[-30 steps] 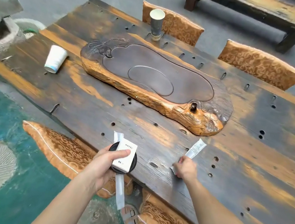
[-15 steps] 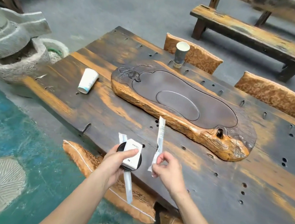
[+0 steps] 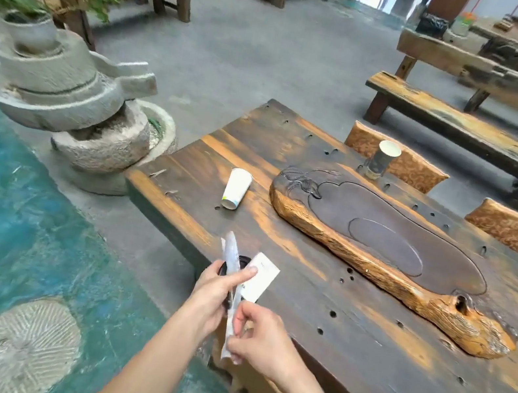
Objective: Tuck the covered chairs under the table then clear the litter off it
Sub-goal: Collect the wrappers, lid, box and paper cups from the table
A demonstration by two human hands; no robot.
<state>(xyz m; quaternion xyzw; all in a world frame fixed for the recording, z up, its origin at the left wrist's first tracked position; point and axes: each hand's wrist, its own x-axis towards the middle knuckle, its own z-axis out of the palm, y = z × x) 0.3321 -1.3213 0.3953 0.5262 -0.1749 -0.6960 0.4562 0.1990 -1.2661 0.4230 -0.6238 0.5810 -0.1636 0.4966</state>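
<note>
Since half a second back, the long white sachet [image 3: 230,326] has gone from upright in the right hand [image 3: 262,344] to being fed across into the left hand [image 3: 217,287], and the view has tipped up to show more of the room. Left fingers [image 3: 242,274] are clamped on a bundle: small white box [image 3: 259,281], a dark round lid, another wrapper [image 3: 230,252]. Right fingers are pinched narrow on the sachet's lower end.

Best bet, probably: slide the sachet under the left thumb before letting go, or the whole stack fans out.

Still out on the bench [image 3: 364,336]: a white paper cup [image 3: 236,189] on its side near the far left end, and a dark cup [image 3: 382,161] standing by the far edge behind the carved tea tray [image 3: 396,252]. Two covered chairs [image 3: 404,168] sit tucked along the far side. Beyond that there's grey floor, rough wooden benches, a stone mill [image 3: 61,92] and a teal pond.
</note>
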